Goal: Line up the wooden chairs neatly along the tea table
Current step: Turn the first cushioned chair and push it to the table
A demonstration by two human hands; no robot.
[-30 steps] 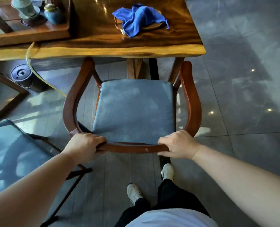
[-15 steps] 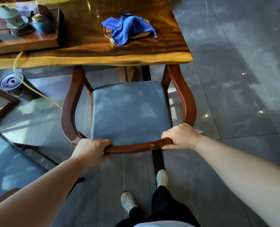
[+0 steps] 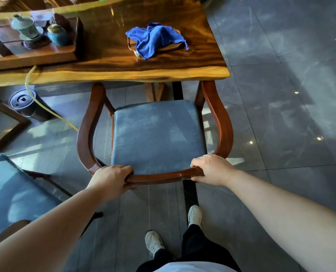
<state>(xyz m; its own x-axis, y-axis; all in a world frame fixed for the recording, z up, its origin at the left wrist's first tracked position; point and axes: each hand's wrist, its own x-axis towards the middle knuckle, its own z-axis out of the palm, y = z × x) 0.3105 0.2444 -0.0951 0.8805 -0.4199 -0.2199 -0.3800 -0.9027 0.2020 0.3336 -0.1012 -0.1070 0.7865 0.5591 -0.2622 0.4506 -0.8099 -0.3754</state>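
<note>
Grip: chair (image 3: 159, 134) back rail is clasped by left hand (image 3: 112, 178) and right hand (image 3: 212, 169), fingers curled | chair: arm tips tucked under desk (image 3: 112, 73) edge | nearby: second chair (image 3: 12, 191) at left, blue cloth (image 3: 155, 39) on desk

No readable text, label, brand, number or sign shows anywhere in the head view.

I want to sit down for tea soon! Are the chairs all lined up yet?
Not quite. Both hands, left hand and right hand, grip the back rail of the wooden chair, whose armrest tips already reach under the tea table edge; its seat is mostly out. Another chair at the left stands away from the table, so it looks left to do.
</note>
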